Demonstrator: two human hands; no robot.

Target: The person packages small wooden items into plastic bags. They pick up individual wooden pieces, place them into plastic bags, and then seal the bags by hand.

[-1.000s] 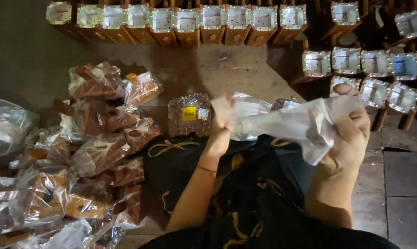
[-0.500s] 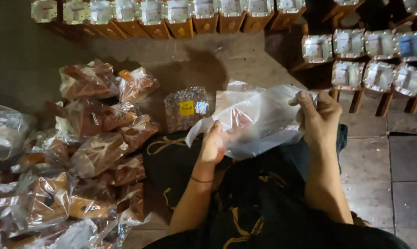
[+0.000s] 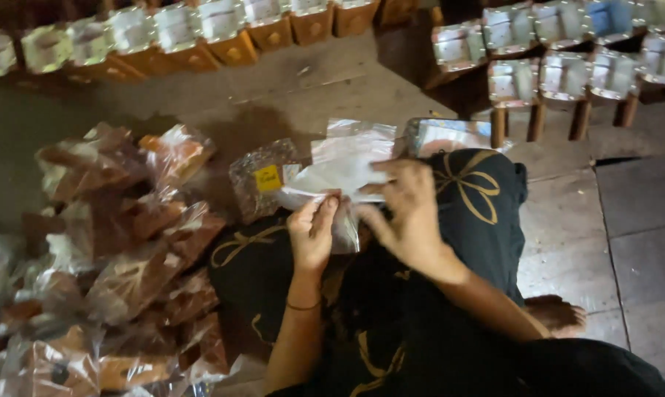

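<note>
A clear empty plastic bag (image 3: 345, 167) is held over my lap between both hands. My left hand (image 3: 312, 234) pinches its lower edge with thumb and fingers. My right hand (image 3: 407, 209) grips the bag's right side, fingers curled over the plastic. Just beyond the bag, on the floor, lies a filled clear packet with a yellow label (image 3: 262, 179). I sit on the floor in dark trousers with a gold pattern (image 3: 470, 192).
A heap of clear packets with brown contents (image 3: 119, 250) covers the floor on the left. Rows of small wooden holders with white inserts (image 3: 200, 29) line the back, and more of them (image 3: 567, 59) stand at the upper right. A bare foot (image 3: 556, 315) shows at the right.
My hands have come closer together and the bag has been drawn in from a spread-out state to a smaller bunch. The view has tilted to the right.
</note>
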